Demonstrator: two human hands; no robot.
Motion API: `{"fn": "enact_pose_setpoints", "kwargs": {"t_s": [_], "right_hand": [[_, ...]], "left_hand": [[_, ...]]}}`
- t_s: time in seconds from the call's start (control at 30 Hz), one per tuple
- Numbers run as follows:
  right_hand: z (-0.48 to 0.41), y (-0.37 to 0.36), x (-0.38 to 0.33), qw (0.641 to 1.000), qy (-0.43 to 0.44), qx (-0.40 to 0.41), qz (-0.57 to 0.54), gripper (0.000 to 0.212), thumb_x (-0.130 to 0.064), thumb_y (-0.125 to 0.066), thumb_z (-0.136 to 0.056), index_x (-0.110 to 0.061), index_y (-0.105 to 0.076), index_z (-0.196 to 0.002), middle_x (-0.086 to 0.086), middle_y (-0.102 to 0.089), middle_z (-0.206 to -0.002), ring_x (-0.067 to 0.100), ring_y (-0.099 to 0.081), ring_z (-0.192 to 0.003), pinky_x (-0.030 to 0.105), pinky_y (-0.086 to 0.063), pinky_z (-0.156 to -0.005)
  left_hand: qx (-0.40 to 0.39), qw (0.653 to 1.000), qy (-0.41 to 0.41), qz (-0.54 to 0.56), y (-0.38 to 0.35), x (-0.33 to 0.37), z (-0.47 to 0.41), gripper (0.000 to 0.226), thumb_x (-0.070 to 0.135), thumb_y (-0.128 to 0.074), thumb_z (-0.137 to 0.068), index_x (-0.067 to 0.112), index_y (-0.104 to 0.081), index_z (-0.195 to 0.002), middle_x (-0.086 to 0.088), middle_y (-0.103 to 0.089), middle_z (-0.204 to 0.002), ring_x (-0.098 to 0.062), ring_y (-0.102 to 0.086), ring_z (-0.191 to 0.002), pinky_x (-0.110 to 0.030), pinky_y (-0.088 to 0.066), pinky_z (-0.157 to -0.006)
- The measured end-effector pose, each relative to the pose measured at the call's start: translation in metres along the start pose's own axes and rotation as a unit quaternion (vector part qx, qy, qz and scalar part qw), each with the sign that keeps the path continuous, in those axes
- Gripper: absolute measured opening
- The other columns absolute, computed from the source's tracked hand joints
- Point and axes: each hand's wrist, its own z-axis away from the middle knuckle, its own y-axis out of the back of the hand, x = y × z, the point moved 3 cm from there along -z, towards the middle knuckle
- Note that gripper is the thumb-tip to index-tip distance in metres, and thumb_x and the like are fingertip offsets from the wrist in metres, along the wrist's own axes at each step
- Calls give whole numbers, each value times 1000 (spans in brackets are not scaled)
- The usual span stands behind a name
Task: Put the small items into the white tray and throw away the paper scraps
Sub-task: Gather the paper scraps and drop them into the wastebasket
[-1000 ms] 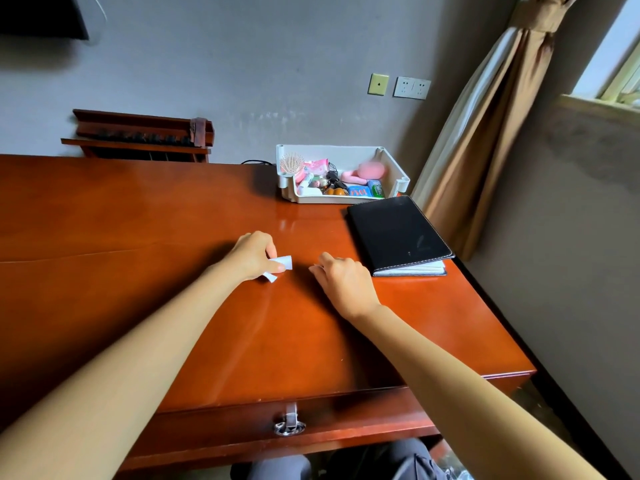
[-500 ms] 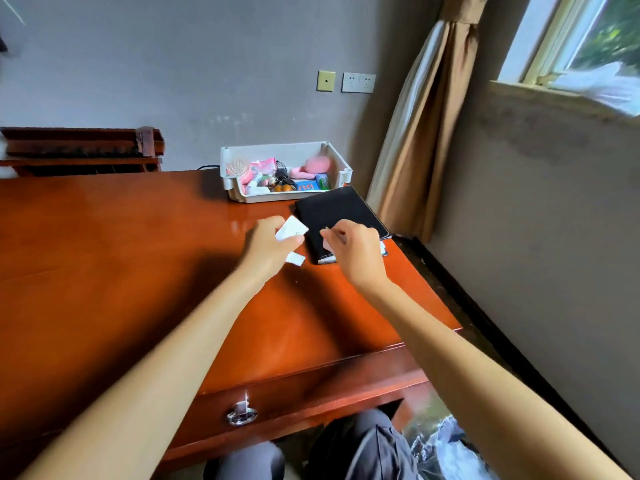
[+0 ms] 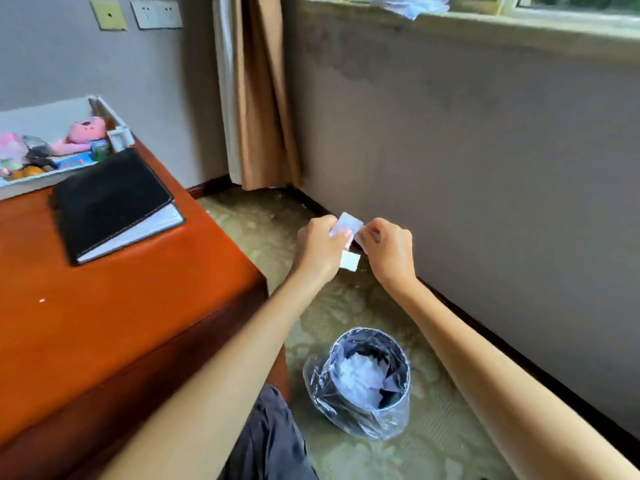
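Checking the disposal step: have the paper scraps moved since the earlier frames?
Yes. The paper scraps have gone from above the desk to beyond its right edge, over the floor.

The glossy reddish-brown wooden surface (image 3: 138, 289) carries, at ten o'clock, a white plastic tray (image 3: 45, 116) with a pink plush toy (image 3: 86, 131) inside, and a black stitched notebook (image 3: 110, 199) with white page edges. At centre, small white paper scraps (image 3: 349, 261). At six o'clock, a dark round bin in a clear shiny liner (image 3: 349, 407) stands on pale green leaf-patterned carpet (image 3: 433, 427).
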Motion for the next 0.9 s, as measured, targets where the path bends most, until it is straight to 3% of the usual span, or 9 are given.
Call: {"fn": "enact_pose_setpoints", "kwargs": {"t_s": [0.1, 0.23, 0.37, 0.47, 0.63, 0.73, 0.83, 0.9], "right_hand": [[7, 0, 64, 998, -47, -24, 32, 22, -12, -51, -92, 3, -63, -82, 6, -60, -75, 17, -49, -71, 21, -25, -54], [24, -19, 148, 983, -152, -85, 57, 26, -15, -48, -92, -2, -56, -72, 16, -62, -78, 23, -47, -71, 27, -30, -61], [51, -50, 221, 955, -235, -153, 102, 26, -10, -42, -90, -1, -44, -65, 21, -54, -76, 31, -45, -72, 33, -31, -63], [76, -78, 261, 924, -284, -215, 136, 28, -2, -39, -87, -5, -31, -59, 21, -46, -74, 27, -38, -70, 33, -29, -62], [98, -119, 315, 872, -351, -291, 176, 23, 3, -38, -86, -1, -37, -64, 20, -43, -76, 28, -38, -71, 31, -32, -63], [101, -137, 337, 852, -373, -321, 178, 15, 0, -39, -90, 0, -46, -77, 19, -47, -81, 29, -44, -75, 35, -38, -66], [99, -154, 358, 842, -388, -334, 172, 28, -3, -42, -90, -2, -42, -62, 22, -49, -83, 29, -47, -78, 31, -35, -66], [97, -163, 368, 845, -397, -319, 161, 32, -2, -45, -88, -4, -38, -57, 23, -49, -83, 29, -48, -77, 33, -37, -66]], "left_hand": [[-53, 998, 31, -13, -62, -15, -8, 24, 16, -56, -88, -5, -62, -79, -27, -67, -89, -32, -61, -80, -33, -42, -63], [-124, 987, 89, -52, -131, -54, -11, 28, 19, -55, -90, -7, -64, -91, -26, -67, -99, -36, -62, -94, -36, -43, -69], [-170, 968, 182, -42, -184, -112, -14, 23, 13, -54, -91, -6, -62, -80, -31, -65, -97, -30, -59, -80, -34, -38, -61], [-207, 945, 247, -54, -210, -157, -14, 19, 9, -51, -93, 6, -53, -74, -17, -54, -84, -20, -48, -77, -27, -36, -50], [-279, 904, 324, -24, -256, -216, -15, 17, 6, -49, -94, 10, -48, -78, -11, -47, -93, -18, -44, -84, -13, -37, -36], [-303, 883, 358, -31, -277, -241, -15, 7, 5, -50, -93, 6, -53, -88, -10, -49, -90, -20, -44, -83, -18, -36, -44], [-302, 862, 407, -18, -293, -264, -18, 19, -3, -46, -93, 7, -49, -78, -1, -42, -71, -20, -46, -71, -12, -36, -36], [-285, 850, 444, 8, -297, -271, -21, 18, -8, -41, -94, -1, -57, -94, -6, -50, -86, -21, -51, -69, -9, -41, -36]]}}
